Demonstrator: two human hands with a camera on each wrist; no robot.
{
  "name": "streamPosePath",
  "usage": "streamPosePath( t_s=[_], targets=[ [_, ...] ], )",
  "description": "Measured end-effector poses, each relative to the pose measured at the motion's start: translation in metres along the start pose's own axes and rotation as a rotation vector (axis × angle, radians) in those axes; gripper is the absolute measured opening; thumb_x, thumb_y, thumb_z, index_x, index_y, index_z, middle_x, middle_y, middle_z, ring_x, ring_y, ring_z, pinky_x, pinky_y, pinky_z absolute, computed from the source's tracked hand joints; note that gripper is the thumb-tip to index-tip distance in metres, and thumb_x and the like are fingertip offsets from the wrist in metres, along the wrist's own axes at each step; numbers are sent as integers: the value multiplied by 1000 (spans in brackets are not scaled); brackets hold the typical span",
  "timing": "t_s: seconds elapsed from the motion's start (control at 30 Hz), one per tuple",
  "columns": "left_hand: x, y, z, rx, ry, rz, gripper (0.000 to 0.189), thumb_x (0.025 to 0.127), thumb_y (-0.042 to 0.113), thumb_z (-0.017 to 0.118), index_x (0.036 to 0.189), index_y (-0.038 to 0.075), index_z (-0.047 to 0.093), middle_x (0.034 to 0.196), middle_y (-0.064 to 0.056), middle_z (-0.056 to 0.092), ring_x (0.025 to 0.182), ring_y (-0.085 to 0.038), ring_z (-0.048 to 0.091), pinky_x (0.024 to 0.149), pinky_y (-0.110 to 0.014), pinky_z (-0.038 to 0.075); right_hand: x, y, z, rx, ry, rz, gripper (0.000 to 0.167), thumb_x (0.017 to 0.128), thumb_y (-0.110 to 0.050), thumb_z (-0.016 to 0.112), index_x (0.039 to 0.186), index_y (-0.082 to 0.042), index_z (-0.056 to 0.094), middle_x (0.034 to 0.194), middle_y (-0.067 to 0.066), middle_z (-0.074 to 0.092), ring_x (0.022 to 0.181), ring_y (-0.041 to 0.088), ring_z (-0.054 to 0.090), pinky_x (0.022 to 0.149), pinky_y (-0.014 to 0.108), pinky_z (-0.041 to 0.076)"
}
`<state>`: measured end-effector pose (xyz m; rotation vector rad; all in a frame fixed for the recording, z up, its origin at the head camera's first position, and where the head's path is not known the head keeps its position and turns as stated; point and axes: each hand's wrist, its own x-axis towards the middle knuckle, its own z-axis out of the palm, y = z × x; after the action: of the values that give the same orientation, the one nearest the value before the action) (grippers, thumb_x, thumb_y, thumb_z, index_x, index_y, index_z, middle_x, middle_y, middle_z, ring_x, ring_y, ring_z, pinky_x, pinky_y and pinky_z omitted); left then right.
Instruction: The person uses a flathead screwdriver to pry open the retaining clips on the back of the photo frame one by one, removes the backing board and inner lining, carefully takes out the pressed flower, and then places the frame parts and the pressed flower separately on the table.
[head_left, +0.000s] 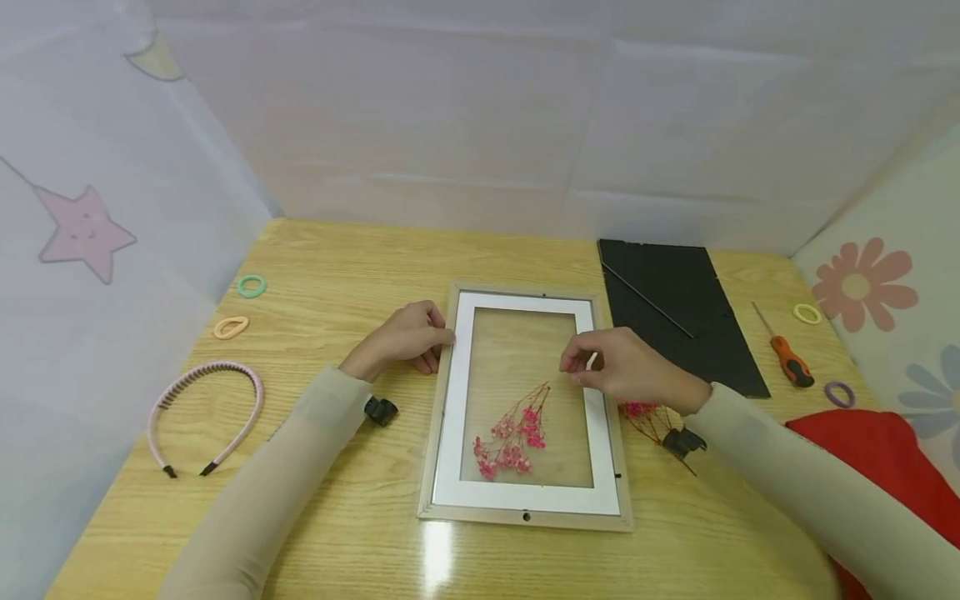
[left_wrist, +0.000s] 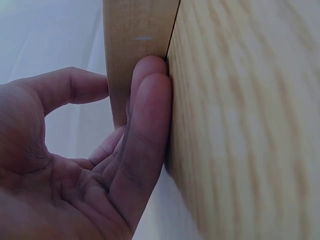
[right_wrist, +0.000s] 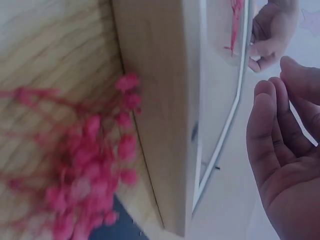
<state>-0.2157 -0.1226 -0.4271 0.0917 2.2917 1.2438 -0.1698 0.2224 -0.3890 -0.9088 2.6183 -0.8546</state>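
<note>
A light wooden picture frame with a white mat and a see-through middle lies flat on the table. Inside its opening, toward the lower left, is a sprig of small pink flowers. My left hand grips the frame's left edge; in the left wrist view its thumb meets the rim while the fingers press along the wooden side. Over the frame's right side hovers my right hand, fingers loosely bent, thumb close to the fingertips, nothing visible between them. A second pink sprig lies beside the frame's right side, partly under my right forearm.
Black clips lie on both sides of the frame. Back right is a black board with a thin rod on it, then an orange-handled screwdriver and red cloth. A pink headband and hair ties lie left.
</note>
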Motion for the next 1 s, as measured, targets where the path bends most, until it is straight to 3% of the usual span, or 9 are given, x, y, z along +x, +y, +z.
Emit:
streamPosePath(
  t_s=[0.27,0.53,1.0],
  targets=[
    [0,0,0,-10,-7,-7,26,96,24,62,110,5,51,83,-12,67,62,-23,70,60,-37,64,19,0,18,59,-121,-80,19,88,-4,76,97,-20,73,91,-7,70,84,9,60,73,24,56],
    [1,-1,0,-6,-6,1,26,96,24,62,110,5,51,82,-12,66,61,-23,70,59,-36,64,22,0,28,-19,-182,-136,21,87,-3,77,95,-21,74,92,-9,70,82,6,59,73,25,56],
    [-1,-1,-2,-23,-10,13,27,95,23,62,110,4,51,83,-12,65,62,-24,70,59,-38,64,23,-3,32,-7,-191,-173,21,86,1,76,84,-20,74,89,-2,72,78,4,59,71,21,55]
  ],
)
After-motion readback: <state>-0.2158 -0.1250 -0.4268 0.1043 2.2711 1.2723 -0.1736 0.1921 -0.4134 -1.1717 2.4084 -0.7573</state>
